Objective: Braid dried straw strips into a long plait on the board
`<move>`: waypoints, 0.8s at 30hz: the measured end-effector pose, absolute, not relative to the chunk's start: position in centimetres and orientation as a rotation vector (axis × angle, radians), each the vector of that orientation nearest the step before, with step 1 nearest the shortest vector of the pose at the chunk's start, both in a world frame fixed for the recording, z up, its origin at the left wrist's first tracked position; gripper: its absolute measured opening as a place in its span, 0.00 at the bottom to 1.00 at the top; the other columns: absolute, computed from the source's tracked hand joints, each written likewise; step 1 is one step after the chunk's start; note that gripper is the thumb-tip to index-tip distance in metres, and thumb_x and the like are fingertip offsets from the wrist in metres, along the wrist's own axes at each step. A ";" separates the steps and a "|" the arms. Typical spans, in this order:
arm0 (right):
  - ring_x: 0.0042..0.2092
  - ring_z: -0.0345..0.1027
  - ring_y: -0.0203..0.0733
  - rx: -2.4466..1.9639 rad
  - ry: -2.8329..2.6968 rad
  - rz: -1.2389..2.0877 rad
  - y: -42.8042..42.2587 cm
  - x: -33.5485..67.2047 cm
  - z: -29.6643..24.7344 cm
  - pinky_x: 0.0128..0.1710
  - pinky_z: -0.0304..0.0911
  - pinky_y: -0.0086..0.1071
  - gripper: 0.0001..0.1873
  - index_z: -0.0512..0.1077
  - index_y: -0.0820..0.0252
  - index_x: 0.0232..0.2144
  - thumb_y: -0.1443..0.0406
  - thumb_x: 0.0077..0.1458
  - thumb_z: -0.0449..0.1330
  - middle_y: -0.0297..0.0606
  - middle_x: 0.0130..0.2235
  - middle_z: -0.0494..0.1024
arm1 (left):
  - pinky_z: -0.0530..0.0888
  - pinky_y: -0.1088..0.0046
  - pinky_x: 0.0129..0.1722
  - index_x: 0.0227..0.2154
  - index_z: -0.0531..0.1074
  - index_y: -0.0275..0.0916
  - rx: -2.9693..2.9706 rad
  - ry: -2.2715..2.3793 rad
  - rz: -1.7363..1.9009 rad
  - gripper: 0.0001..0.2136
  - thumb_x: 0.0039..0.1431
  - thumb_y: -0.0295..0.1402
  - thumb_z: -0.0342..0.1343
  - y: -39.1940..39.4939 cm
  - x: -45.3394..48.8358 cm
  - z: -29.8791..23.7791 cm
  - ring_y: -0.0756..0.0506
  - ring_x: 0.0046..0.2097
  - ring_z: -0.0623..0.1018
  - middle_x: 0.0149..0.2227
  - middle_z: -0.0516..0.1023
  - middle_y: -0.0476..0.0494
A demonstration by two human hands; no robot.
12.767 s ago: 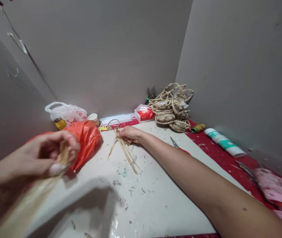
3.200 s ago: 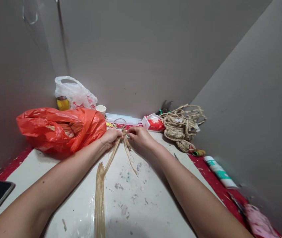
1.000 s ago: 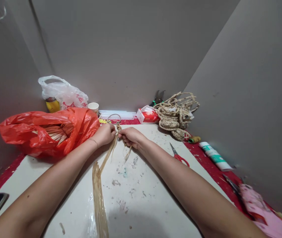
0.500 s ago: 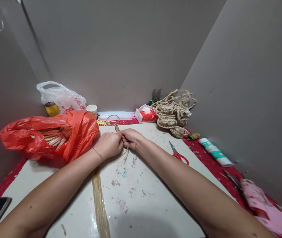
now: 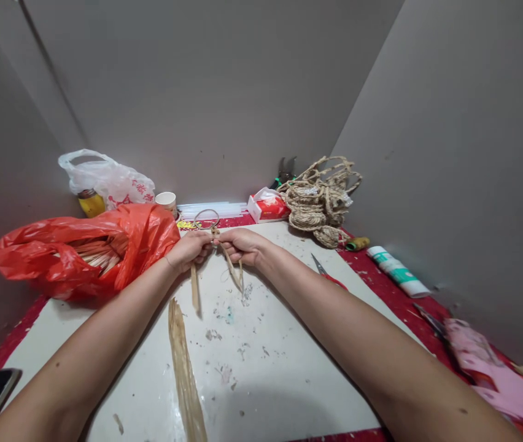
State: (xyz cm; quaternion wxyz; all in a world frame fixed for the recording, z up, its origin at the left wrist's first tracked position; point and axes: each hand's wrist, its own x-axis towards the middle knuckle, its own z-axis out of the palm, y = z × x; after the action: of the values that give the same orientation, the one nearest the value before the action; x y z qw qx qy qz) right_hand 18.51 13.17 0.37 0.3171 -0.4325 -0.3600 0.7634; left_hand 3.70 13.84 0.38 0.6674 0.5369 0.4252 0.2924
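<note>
Our left forearm (image 5: 114,325) stretches in from the near left, our right forearm (image 5: 317,307) from the near right, and they converge toward the far middle. There we hold our left hand (image 5: 190,248) and right hand (image 5: 243,245) side by side, fingers (image 5: 234,252) curled and pinching, wrists (image 5: 172,263) nearly straight.

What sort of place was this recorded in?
Probably a small craft workspace: grey panels stand around a worktop bearing scissors, coiled cord and a red plastic bag of thin strips.

Grey walls (image 5: 174,92) enclose a white-topped table (image 5: 289,350) edged in red.
</note>
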 end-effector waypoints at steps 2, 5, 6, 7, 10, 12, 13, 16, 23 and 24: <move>0.14 0.33 0.23 -1.157 -1.022 1.979 13.1 18.7 0.4 0.10 0.34 0.17 0.10 0.60 0.63 0.22 0.74 0.55 0.50 0.20 0.13 0.47 | 0.43 0.81 0.14 0.22 0.66 0.35 1.291 1.027 0.701 0.05 0.50 0.30 0.53 14.0 3.6 0.2 0.59 0.14 0.48 0.15 0.52 0.58; 0.13 0.35 0.23 -1.208 -1.121 1.912 12.9 18.9 0.6 0.11 0.35 0.17 0.09 0.63 0.64 0.23 0.74 0.54 0.50 0.21 0.13 0.49 | 0.47 0.80 0.15 0.20 0.66 0.36 1.470 1.118 0.776 0.07 0.49 0.30 0.53 14.2 3.6 -0.3 0.58 0.15 0.50 0.13 0.52 0.58; 0.13 0.36 0.24 -1.218 -1.157 1.897 12.7 19.0 0.7 0.11 0.35 0.18 0.09 0.63 0.64 0.24 0.74 0.54 0.50 0.21 0.13 0.49 | 0.48 0.80 0.16 0.19 0.66 0.35 1.530 1.128 0.791 0.07 0.49 0.29 0.53 14.2 3.6 -0.4 0.57 0.15 0.51 0.13 0.54 0.58; 0.13 0.37 0.24 -1.226 -1.193 1.879 12.6 19.0 0.7 0.11 0.35 0.18 0.08 0.64 0.64 0.24 0.74 0.54 0.50 0.21 0.13 0.50 | 0.50 0.80 0.17 0.19 0.67 0.35 1.583 1.129 0.801 0.07 0.50 0.29 0.52 14.3 3.7 -0.6 0.57 0.16 0.53 0.13 0.55 0.57; 0.13 0.38 0.24 -1.266 -1.305 1.790 12.5 19.0 1.0 0.11 0.35 0.19 0.08 0.65 0.64 0.23 0.73 0.53 0.52 0.22 0.12 0.50 | 0.53 0.80 0.19 0.18 0.69 0.34 1.693 1.118 0.837 0.09 0.51 0.29 0.50 14.5 3.8 -0.8 0.56 0.18 0.56 0.15 0.60 0.55; 0.13 0.39 0.25 -1.312 -1.370 1.706 12.4 19.0 1.1 0.11 0.35 0.20 0.09 0.65 0.63 0.22 0.73 0.53 0.53 0.23 0.12 0.50 | 0.54 0.80 0.20 0.18 0.69 0.34 1.732 1.122 0.890 0.09 0.50 0.28 0.50 14.5 3.9 -0.8 0.55 0.20 0.57 0.16 0.63 0.53; 0.13 0.39 0.25 -1.338 -1.399 1.665 12.4 19.0 1.2 0.11 0.35 0.21 0.10 0.65 0.63 0.21 0.73 0.53 0.53 0.23 0.12 0.51 | 0.55 0.80 0.21 0.17 0.69 0.34 1.742 1.125 0.915 0.09 0.50 0.28 0.50 14.5 4.0 -0.8 0.55 0.20 0.58 0.17 0.64 0.53; 0.13 0.40 0.25 -1.402 -1.495 1.542 12.3 19.0 1.3 0.12 0.36 0.22 0.12 0.66 0.63 0.19 0.73 0.53 0.53 0.24 0.12 0.53 | 0.55 0.80 0.21 0.17 0.68 0.34 1.717 1.151 0.942 0.08 0.49 0.27 0.51 14.3 4.1 -0.6 0.56 0.20 0.58 0.17 0.65 0.53; 0.17 0.53 0.29 -1.474 -1.775 1.175 12.3 18.6 0.7 0.18 0.47 0.25 0.12 0.66 0.64 0.17 0.76 0.48 0.54 0.31 0.15 0.64 | 0.45 0.77 0.14 0.16 0.65 0.37 1.473 1.223 0.644 0.10 0.50 0.31 0.53 13.8 3.9 0.1 0.57 0.13 0.49 0.11 0.52 0.57; 0.18 0.54 0.30 -1.488 -1.828 1.105 12.4 18.5 0.7 0.19 0.48 0.25 0.12 0.66 0.63 0.16 0.77 0.47 0.54 0.31 0.15 0.64 | 0.44 0.77 0.14 0.16 0.64 0.37 1.450 1.206 0.620 0.10 0.50 0.30 0.53 13.8 3.8 0.2 0.57 0.13 0.49 0.11 0.51 0.57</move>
State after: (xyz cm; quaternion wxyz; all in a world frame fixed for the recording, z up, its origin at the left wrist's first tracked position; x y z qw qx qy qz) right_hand 18.52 12.38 0.69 0.2659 -0.5510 -0.6769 0.4092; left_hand 3.85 13.82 0.17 0.5465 0.6117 0.5087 0.2616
